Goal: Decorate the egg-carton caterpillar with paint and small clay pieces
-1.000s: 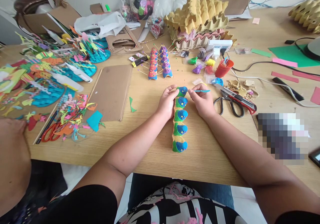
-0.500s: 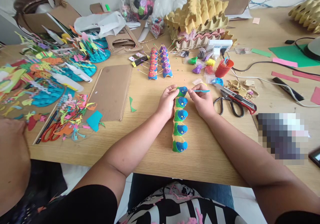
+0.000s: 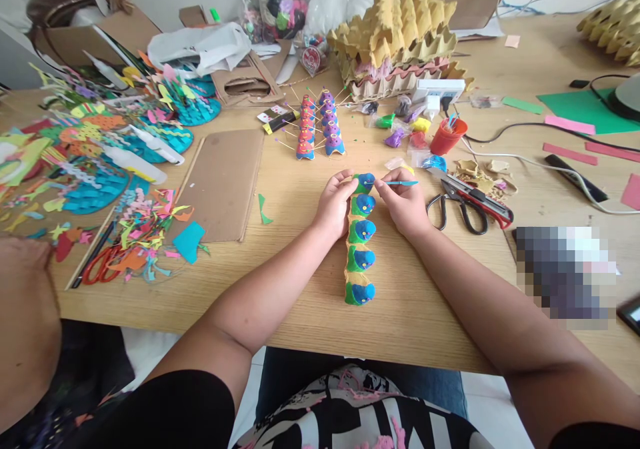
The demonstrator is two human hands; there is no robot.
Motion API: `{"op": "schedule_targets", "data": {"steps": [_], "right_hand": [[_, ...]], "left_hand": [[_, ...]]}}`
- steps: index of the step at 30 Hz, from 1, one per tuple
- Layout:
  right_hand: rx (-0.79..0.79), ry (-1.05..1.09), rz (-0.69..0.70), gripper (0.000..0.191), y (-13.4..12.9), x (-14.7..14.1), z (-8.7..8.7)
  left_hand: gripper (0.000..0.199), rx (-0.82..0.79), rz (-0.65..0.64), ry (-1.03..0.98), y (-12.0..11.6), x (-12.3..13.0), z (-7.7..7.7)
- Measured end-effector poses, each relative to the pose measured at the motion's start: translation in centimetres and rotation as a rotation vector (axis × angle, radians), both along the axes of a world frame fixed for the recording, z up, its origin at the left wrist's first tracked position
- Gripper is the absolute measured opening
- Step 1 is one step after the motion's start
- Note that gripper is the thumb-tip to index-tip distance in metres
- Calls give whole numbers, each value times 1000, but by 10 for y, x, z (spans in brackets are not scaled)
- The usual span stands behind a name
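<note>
An egg-carton strip (image 3: 361, 231) covered in blue and green clay lies lengthwise in front of me, with small yellow dots on its bumps. My left hand (image 3: 336, 199) is closed on the far end of the strip from the left side. Between the fingertips of my right hand (image 3: 404, 201) is a thin blue modelling tool (image 3: 406, 183), its tip at the farthest blue bump. Beyond my hands stand two finished-looking strips, one red and blue (image 3: 306, 129) and one purple and blue (image 3: 333, 123), with thin sticks poking out sideways.
Scissors and a red utility knife (image 3: 480, 199) lie right of my right hand. A red cup (image 3: 449, 135) and bagged clay (image 3: 397, 135) stand behind. Stacked egg trays (image 3: 395, 42) rise at the back. Cardboard (image 3: 220, 185) and paper scraps (image 3: 145, 229) lie left. Another person's arm (image 3: 25, 329) rests at far left.
The blue tool has shifted very slightly to the left with my right hand. The strip and my left hand stay in place.
</note>
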State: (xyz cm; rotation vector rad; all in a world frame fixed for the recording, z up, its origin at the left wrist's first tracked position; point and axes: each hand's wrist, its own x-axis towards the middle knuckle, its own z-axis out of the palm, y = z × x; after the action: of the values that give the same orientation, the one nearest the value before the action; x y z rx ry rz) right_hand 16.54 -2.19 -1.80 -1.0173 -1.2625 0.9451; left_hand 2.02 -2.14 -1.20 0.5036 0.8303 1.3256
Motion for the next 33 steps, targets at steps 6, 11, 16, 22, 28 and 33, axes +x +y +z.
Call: {"op": "schedule_targets", "data": {"steps": [6,11,16,22,28,33], "right_hand": [[1,6,-2,46,0,0,1],[-4,6,6,47,-1,0,2],[-14,48,12,46,0,0,-1],[-81,266,-3,45,8,4,-4],[-117,360,90,50,8,5,3],[-189,454,142,52,5,4,6]], "left_hand": [[29,1,0,14,-1,0,2],[28,3,2,15,-1,0,2],[29,-4,-5,11,-1,0,2],[25,-30,-8,26,0,-1,2],[26,-42,-9,47,0,-1,3],[23,-31,-6,34,0,-1,3]]}}
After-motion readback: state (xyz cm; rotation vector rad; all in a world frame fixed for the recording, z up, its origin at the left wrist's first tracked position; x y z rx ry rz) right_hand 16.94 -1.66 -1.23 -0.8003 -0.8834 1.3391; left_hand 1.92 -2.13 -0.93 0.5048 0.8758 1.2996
